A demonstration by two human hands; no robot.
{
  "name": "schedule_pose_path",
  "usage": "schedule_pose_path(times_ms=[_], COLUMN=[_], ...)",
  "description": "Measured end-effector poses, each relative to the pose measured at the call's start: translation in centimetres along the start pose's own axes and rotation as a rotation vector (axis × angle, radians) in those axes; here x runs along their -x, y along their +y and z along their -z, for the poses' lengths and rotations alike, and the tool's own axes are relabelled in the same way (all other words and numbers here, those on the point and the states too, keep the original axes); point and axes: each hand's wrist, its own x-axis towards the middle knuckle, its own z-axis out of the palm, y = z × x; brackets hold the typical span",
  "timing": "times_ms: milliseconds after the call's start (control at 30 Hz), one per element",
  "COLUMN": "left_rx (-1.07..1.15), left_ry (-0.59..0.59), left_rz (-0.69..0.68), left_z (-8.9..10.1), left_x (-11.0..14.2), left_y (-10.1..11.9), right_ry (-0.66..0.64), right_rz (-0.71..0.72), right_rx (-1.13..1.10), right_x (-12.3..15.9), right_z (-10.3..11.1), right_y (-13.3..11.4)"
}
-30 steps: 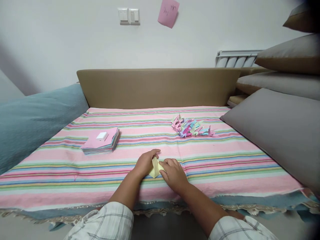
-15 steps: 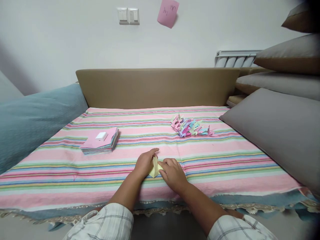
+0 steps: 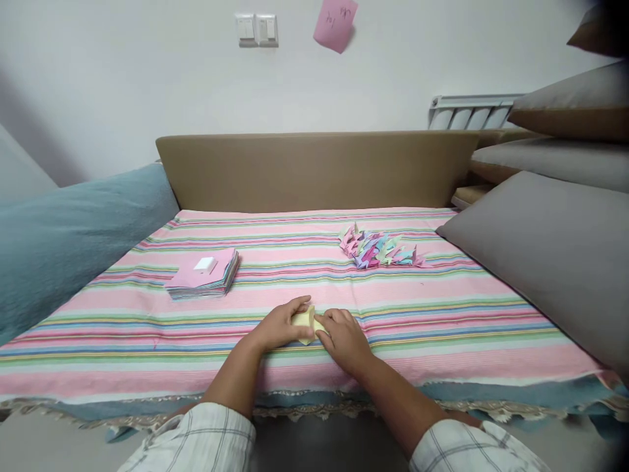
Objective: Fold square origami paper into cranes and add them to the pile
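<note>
A small sheet of yellow folded paper (image 3: pixel 303 320) is between my two hands, just above or on the striped cloth. My left hand (image 3: pixel 285 324) grips its left side, thumb across the near part and forefinger along the far edge. On the right side, my right hand (image 3: pixel 343 337) pinches the paper between thumb and curled fingers. A raised fold stands up along the paper's middle. Part of the paper is hidden under my fingers.
Left of my hands lies a stack of coloured paper (image 3: pixel 194 276) with a small white block (image 3: pixel 205 265) on top. Folded paper cranes (image 3: pixel 376 249) sit in a row at the back right. Grey cushions (image 3: pixel 545 242) border the right side, a blue cushion (image 3: pixel 83 229) the left.
My left hand has turned, its thumb now lying across the paper. The paper's middle fold stands more upright. My right hand has barely moved. The view has shifted slightly.
</note>
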Motion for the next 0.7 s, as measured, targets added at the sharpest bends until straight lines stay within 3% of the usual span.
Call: schedule_pose_path(times_ms=[200,400,600,700], left_rx=[-0.237,-0.224,-0.201,-0.185], left_ry=[-0.033,-0.003,0.015,0.029], left_rz=[-0.037,-0.037,-0.038,-0.044], left_z=[-0.1,-0.18,-0.27,-0.37], left_x=[0.79,0.63,0.16,0.0], left_y=[0.7,0.63,0.08,-0.09], right_ry=[0.045,0.138,0.12,0.129], right_rz=[0.013,0.056,0.12,0.085], right_rx=[-0.048,-0.082,-0.082,-0.164], right_x=[0.15,0.45,0.72,0.85], right_z=[-0.34,-0.71,-0.39,-0.14], right_y=[0.29,0.24,0.12,0.38])
